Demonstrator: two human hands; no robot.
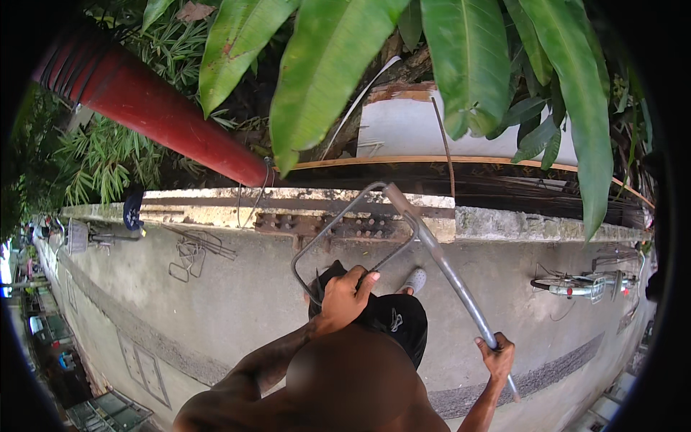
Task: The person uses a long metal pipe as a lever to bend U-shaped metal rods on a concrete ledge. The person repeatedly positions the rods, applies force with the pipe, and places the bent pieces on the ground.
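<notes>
My right hand [497,355] is wrapping fully round a grey pipe [457,273] near its lower end, fingers closed, with a short stub showing past my fist. My left hand [344,297] is curling firmly round the near side of a bent metal rod [335,222], thumb lying uppermost. Just beyond my hands, a shoe [415,281] is standing below the rod; if my left grip were slipping, I judge the rod could drop toward that foot. Farther out, the pipe's upper end is meeting the rod's far corner; whether it is sleeving over the rod or only crossing it, I cannot tell. If that joint is loose, pulling hard could be freeing the pipe suddenly and throwing me off balance. Beyond, a pegged metal plate [371,229] is sitting on the low wall [497,223]; knuckles straying there might get knocked. Overhead, broad leaves [324,65] are hanging into my view, possibly hiding a snag.
</notes>
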